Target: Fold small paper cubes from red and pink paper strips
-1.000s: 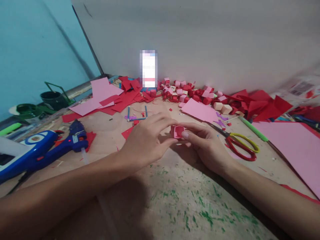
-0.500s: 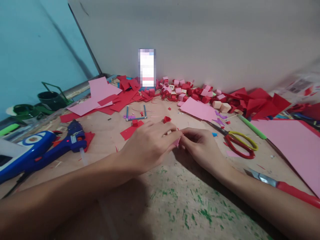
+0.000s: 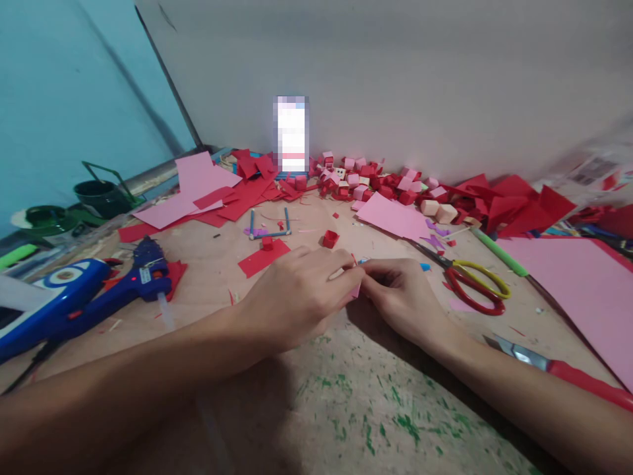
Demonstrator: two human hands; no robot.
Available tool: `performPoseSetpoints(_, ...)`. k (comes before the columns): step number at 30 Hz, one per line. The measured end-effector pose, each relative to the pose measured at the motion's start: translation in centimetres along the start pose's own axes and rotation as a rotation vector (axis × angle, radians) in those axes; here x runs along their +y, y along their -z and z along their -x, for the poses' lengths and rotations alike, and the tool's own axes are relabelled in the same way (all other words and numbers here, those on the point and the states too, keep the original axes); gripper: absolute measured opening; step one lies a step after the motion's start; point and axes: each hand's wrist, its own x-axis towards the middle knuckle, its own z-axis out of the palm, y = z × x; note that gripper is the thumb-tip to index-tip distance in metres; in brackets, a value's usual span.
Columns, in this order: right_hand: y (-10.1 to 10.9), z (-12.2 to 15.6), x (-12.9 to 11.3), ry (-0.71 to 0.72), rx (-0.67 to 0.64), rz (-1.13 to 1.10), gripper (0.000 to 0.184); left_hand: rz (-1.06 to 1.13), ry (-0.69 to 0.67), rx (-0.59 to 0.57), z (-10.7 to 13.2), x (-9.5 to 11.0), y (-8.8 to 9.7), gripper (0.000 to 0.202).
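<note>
Both hands meet over the middle of the table. My left hand (image 3: 301, 290) is closed, fingers curled over a small wooden cube (image 3: 337, 274), of which only a pale sliver shows. A bit of pink paper (image 3: 357, 290) sticks out below its fingertips. My right hand (image 3: 395, 290) pinches at the same spot, thumb and forefinger touching the pink paper's edge. The fingers hide most of both pieces. Just beyond my left hand sits a small open red paper box (image 3: 330, 238). A red cube (image 3: 267, 243) rests on a red paper sheet (image 3: 260, 260) to the left.
On the left lies a blue glue gun (image 3: 143, 274). Scissors (image 3: 475, 284) and a red-handled blade (image 3: 558, 369) lie right, near a green stick (image 3: 499, 251) and pink paper (image 3: 583, 284). Paper-covered cubes (image 3: 356, 178) pile along the back beside a phone (image 3: 291, 135).
Both hands have drawn slightly down toward me, and the red paper box shows more fully. The pink paper has shifted a little right between the fingers.
</note>
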Motion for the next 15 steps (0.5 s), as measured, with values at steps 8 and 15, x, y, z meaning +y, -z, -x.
performPoseSetpoints(8, 0.01, -0.49, -0.23, -0.034, -0.028, 0.022, 0.025, -0.07, 0.011, 0.112, 0.03, -0.32, -0.13, 0.012)
performPoseSetpoints(15, 0.2, -0.27, 0.06, -0.026, -0.027, 0.068, 0.03, -0.017, 0.01, 0.096, -0.02, -0.17, -0.17, 0.015)
